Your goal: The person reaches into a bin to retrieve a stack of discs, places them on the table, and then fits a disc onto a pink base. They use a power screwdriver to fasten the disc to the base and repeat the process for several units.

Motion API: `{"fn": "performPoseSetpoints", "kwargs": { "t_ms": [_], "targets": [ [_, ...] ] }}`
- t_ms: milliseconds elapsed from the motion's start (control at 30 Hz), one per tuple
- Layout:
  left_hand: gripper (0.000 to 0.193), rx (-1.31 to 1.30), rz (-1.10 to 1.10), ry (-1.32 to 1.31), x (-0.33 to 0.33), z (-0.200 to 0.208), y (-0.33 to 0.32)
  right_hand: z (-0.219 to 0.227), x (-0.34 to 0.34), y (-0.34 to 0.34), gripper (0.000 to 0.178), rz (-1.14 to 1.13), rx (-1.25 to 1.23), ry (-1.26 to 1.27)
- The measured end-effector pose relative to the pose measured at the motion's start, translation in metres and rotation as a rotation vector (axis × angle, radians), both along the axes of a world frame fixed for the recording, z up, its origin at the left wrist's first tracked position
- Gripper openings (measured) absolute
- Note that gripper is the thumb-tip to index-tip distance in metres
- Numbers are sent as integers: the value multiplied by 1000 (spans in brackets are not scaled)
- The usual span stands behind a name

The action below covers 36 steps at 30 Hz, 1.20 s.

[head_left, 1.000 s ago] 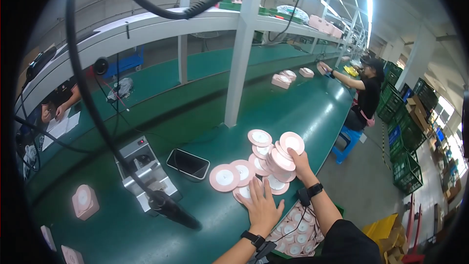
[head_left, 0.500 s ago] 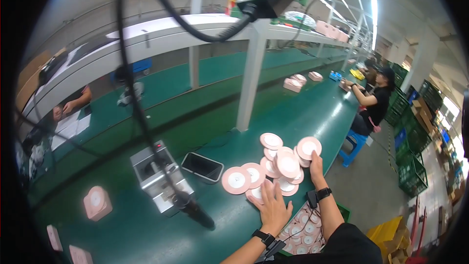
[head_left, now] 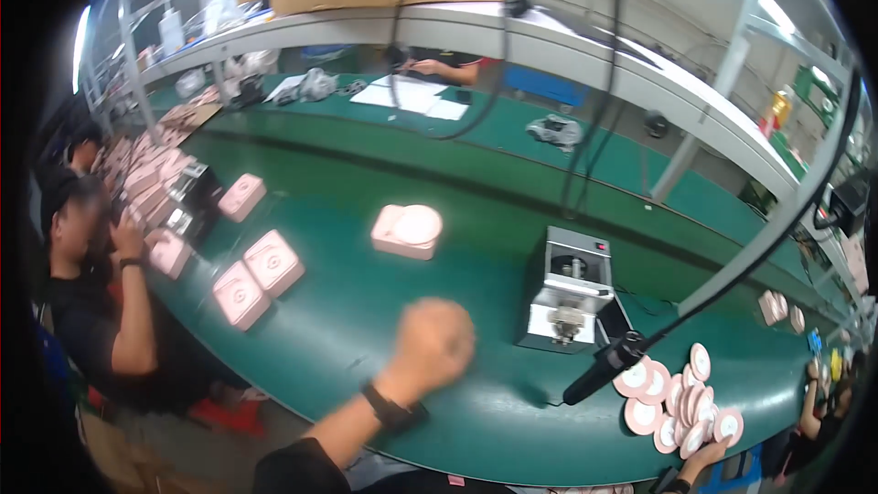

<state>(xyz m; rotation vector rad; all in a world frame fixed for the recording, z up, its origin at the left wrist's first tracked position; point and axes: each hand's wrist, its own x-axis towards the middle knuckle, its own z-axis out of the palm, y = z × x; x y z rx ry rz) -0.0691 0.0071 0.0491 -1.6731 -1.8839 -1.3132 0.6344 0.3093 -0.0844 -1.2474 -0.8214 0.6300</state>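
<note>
My left hand (head_left: 434, 343) is over the middle of the green bench, in front of a pink rounded case (head_left: 402, 242) with a pale round disc (head_left: 416, 224) on it. That hand is smeared by motion and its fingers look curled; I cannot make out anything in it. At the lower right, my right hand (head_left: 709, 454) grips the edge of a pink disc with a white centre (head_left: 729, 426). It is beside a heap of similar discs (head_left: 690, 407). A black electric screwdriver (head_left: 604, 370) hangs on its cable between my hands.
A small grey metal machine (head_left: 565, 297) stands behind the screwdriver, partly covering a phone (head_left: 615, 318). Pink cases (head_left: 258, 279) lie toward the left, near a co-worker (head_left: 101, 293). Cables hang before the shelf (head_left: 549, 37). Another person (head_left: 828, 412) sits far right.
The view has swung left. My left hand has left the disc heap and moved left, past the machine, toward the pink case. My right hand stays at the discs.
</note>
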Motion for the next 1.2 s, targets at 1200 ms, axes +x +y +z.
{"fn": "performPoseSetpoints", "kwargs": {
  "t_ms": [1200],
  "targets": [
    [58, -902, 896, -319, -222, -12, -91, 243, -320, -219, 33, 1272, -79, -659]
  ]
}}
